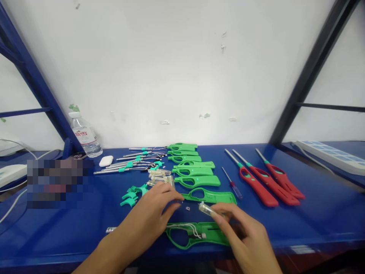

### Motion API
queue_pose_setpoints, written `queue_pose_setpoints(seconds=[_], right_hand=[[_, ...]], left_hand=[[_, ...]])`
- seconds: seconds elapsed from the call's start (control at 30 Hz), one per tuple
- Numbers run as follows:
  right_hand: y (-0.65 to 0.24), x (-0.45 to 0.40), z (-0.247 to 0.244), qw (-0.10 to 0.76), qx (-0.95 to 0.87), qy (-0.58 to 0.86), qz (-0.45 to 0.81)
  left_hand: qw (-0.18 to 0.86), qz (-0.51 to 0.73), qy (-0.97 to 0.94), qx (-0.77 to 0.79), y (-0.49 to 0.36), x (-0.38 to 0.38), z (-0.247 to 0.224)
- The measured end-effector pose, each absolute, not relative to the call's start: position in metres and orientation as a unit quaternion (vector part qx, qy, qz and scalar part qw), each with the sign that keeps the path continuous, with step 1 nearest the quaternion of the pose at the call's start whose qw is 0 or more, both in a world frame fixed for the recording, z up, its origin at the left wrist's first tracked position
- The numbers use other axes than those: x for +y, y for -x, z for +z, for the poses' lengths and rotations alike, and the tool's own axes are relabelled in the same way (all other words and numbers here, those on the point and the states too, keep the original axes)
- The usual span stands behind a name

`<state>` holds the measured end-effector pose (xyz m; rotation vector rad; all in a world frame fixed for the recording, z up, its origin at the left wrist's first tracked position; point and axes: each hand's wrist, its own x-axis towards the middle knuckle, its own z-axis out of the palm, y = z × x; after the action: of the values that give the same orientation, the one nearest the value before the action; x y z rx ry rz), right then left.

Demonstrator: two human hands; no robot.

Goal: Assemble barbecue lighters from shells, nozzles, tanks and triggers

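Note:
My right hand (242,224) grips a small clear lighter fuel tank (205,208), its fitted end pointing left. The thumb and forefinger of my left hand (159,201) come together at a tiny piece that is too small to make out. Below both hands lies an open green lighter shell half (211,228) with white wires (188,226) and a metal tube (110,230) that passes behind my left wrist. Another green shell half (218,196) rests just beyond, with a tiny clear part (187,208) on the table between them. More clear tanks (159,178) are heaped behind my left hand.
Green triggers (130,196) lie left of my hand. Metal tubes with wires (125,167) and several green shells (196,181) fill the back. To the right are a screwdriver (235,190) and three red lighters (261,188). A water bottle (85,137) and white case (106,161) stand back left.

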<state>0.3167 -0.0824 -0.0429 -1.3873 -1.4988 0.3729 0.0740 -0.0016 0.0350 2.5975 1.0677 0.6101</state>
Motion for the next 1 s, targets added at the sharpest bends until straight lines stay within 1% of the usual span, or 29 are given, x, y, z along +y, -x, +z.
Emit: queue_pose_setpoints(seconds=[0.27, 0.6, 0.73, 0.87, 1.0], right_hand=[[-0.315, -0.083, -0.041, 0.520, -0.615, 0.571, 0.161], [-0.314, -0.081, -0.031, 0.514, -0.638, 0.568, 0.081], [-0.316, -0.080, -0.034, 0.508, -0.653, 0.558, 0.065], [-0.315, -0.080, -0.037, 0.523, -0.640, 0.562, 0.043], [-0.313, -0.085, -0.032, 0.528, -0.653, 0.538, 0.074]], left_hand=[[0.100, 0.118, -0.917, 0.366, -0.099, 0.006, 0.025], [0.040, 0.096, -0.927, 0.361, -0.096, 0.005, 0.021], [0.028, 0.121, -0.914, 0.387, -0.072, 0.012, 0.031], [0.013, 0.146, -0.878, 0.456, -0.026, 0.023, 0.042], [0.005, 0.176, -0.841, 0.511, 0.017, 0.026, 0.039]])
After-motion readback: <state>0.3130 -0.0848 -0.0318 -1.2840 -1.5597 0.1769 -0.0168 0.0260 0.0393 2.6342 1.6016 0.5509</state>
